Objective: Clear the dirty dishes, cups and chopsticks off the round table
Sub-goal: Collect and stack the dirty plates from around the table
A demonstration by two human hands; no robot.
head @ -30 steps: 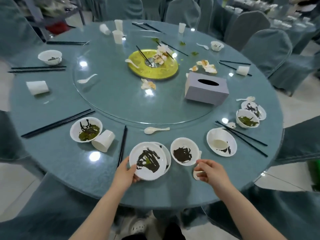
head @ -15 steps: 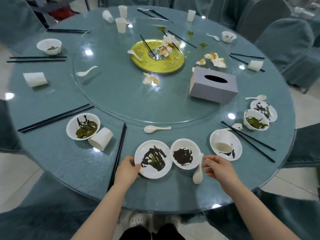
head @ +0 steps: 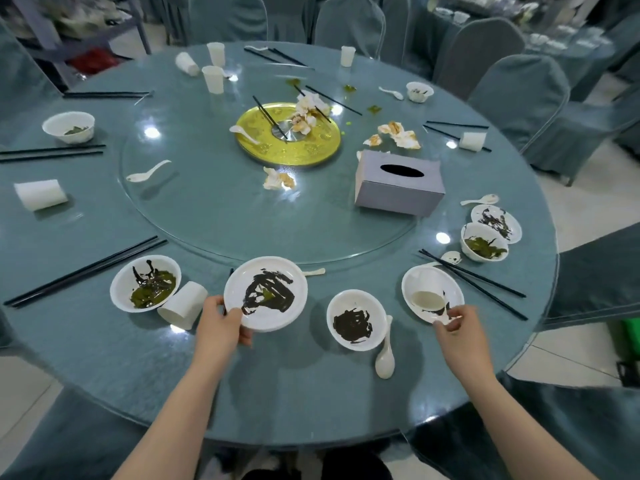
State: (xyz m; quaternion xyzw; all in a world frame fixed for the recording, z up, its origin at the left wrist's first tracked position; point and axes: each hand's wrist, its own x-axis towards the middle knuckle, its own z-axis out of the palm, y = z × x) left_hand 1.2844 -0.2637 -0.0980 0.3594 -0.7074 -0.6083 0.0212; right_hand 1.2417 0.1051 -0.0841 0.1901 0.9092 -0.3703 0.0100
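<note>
Both hands on dirty plates

The left hand (head: 221, 320) gripped a smeared plate (head: 265, 293) left of the small bowl (head: 356, 320). The right hand (head: 457, 327) pinched the rim of another plate (head: 433, 293) right of that bowl, on the round table (head: 104, 358)

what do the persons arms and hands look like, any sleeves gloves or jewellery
Both forearms are bare up to the lower frame edge, with no sleeve showing. The left hand and right hand wear no gloves, and no ring, watch or bracelet can be seen on either. The nails look short and plain, though they are too small to be sure.
</note>
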